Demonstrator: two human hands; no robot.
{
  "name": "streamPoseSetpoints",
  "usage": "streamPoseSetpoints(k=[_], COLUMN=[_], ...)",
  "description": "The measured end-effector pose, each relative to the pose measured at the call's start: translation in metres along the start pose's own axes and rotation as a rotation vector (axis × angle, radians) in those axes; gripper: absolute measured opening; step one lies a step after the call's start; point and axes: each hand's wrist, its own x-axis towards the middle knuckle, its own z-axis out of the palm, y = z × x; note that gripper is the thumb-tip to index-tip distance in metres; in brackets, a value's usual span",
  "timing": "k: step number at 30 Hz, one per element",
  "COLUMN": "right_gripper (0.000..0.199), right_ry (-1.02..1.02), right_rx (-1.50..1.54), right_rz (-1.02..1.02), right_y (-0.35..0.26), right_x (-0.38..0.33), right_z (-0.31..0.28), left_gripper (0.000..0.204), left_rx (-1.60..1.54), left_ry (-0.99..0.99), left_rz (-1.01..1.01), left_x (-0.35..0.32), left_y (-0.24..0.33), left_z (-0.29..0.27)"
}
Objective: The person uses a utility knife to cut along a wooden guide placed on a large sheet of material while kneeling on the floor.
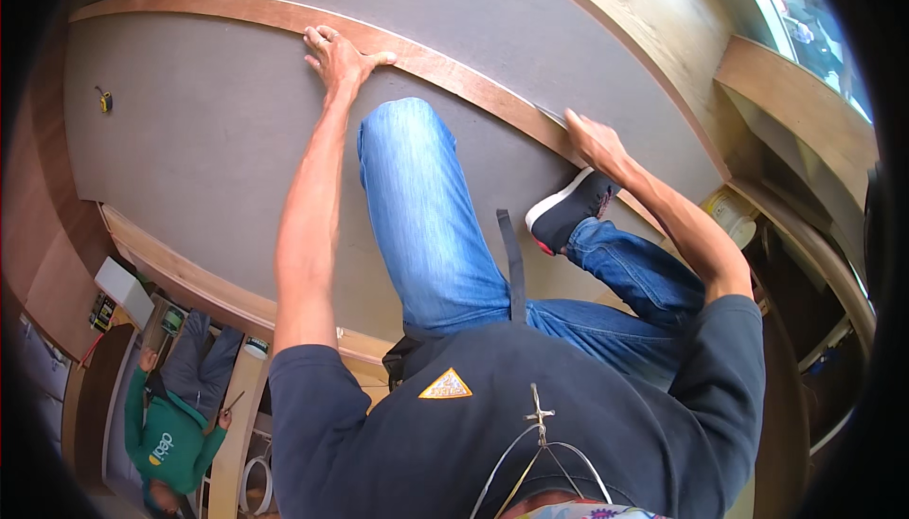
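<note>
A long reddish-brown wooden strip (445, 66) lies in a slant across a large grey sheet (218, 112). My left hand (339, 60) rests on the strip with its fingers and thumb spread, pressing down on it. Farther along the same strip, to the right, my right hand (597, 143) is closed around a knife (551, 116). Only its thin, pointed blade shows, lying at the strip's far edge; the handle is hidden in my fist. One of my shoes (568, 206) is planted beside the strip, just below my right hand.
A yellow and black tape measure (106, 100) lies on the sheet at far left. Wooden panels (615, 26) border the sheet at the upper right. A bucket (731, 218) stands at the right. At lower left, a person in a green top (170, 438) holds a thin tool.
</note>
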Motion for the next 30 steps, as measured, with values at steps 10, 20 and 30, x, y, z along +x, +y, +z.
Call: streamPoseSetpoints(k=[10, 20, 30], right_gripper=[0.013, 0.021, 0.026], right_ry=[0.339, 0.063, 0.421], right_rx=[0.102, 0.026, 0.282], right_rz=[-0.313, -0.117, -0.232], right_y=[-0.137, -0.037, -0.033], right_x=[0.183, 0.062, 0.034], right_z=[-0.055, -0.013, 0.022], left_gripper=[0.145, 0.145, 0.146], left_rx=[-0.058, 0.070, 0.060], left_ry=[-0.049, -0.013, 0.066], left_rz=[-0.039, -0.012, 0.019], left_x=[0.001, 0.006, 0.009], left_y=[0.005, -0.002, -0.007], left_z=[-0.005, 0.006, 0.013])
